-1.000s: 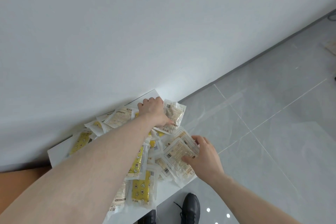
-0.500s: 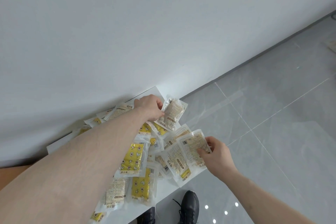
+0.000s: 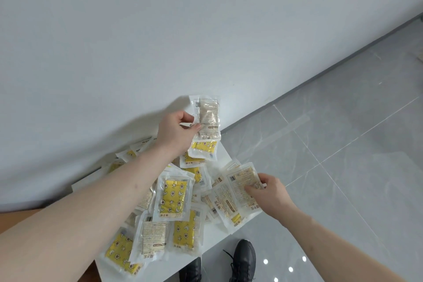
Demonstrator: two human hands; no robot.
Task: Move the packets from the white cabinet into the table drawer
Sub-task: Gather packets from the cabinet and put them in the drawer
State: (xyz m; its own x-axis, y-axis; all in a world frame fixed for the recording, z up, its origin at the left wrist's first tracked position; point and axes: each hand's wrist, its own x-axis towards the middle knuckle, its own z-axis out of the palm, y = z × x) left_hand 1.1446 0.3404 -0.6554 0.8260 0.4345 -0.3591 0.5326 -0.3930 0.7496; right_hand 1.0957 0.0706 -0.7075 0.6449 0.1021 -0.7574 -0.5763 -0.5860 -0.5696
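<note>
Two packets higher than before — left hand [image 3: 177, 130], right hand [image 3: 266, 192].

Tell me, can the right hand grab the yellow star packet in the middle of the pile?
Probably not right away. The right hand already pinches a beige packet. The yellow star packet lies on top of the pile, uncovered and near, so once the hand is free the way looks open.

A plain white wall [image 3: 160, 30] fills the upper left and middle of the frame. A dark baseboard [image 3: 320, 78] runs diagonally from the upper right edge down toward the centre, where wall meets floor. Grey tiles [image 3: 343, 144] with thin pale seams cover the right side. At the bottom centre stand two black lace-up shoes [image 3: 243, 261], with small bright light reflections on the glossy floor beside them.
</note>
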